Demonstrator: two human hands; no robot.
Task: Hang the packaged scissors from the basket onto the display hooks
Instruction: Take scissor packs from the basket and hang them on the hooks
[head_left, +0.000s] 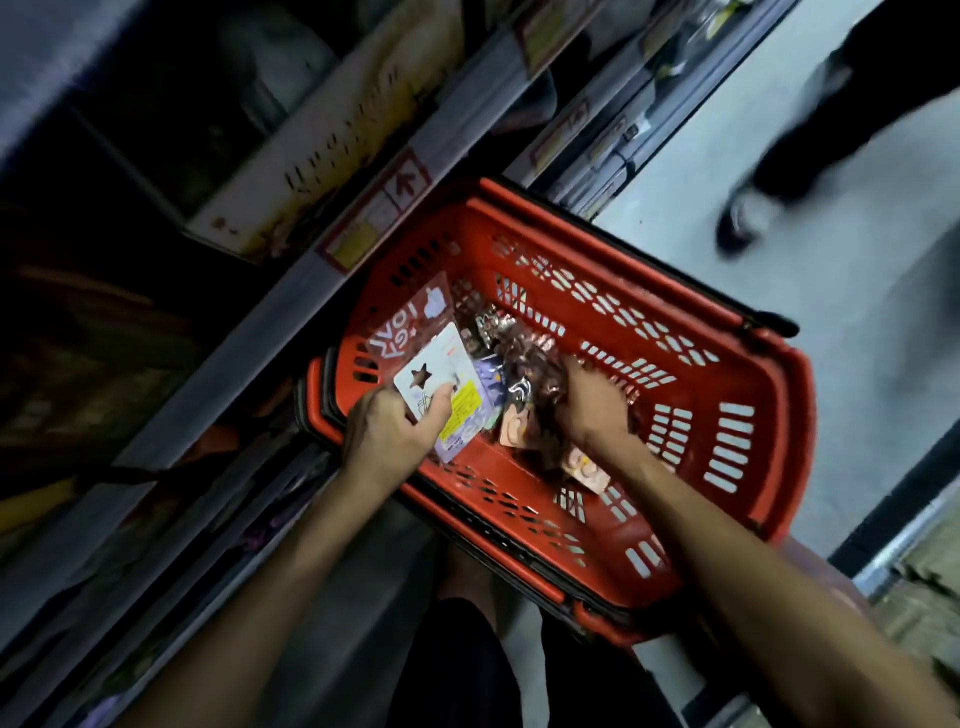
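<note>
A dim shelf (249, 332) with a price rail runs along the left. Beside it the left hand (387, 431) pinches a fan of packaged scissors (441, 371), thumb on the white star-cut card, above the red basket (769, 415). Inside lies a heap of glossy packs (524, 358). The right hand (589, 405) digs into it, fingers curled; I cannot tell whether it grips one. Another person's legs (810, 140) cross the floor (857, 322).

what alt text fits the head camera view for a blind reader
From above, a person's left hand grips a white carded package with a star cutout over a red shopping basket, while the right hand digs into the shiny packets inside. A dim shop shelf runs along the left, and another person's legs show on the pale floor beyond.
</note>
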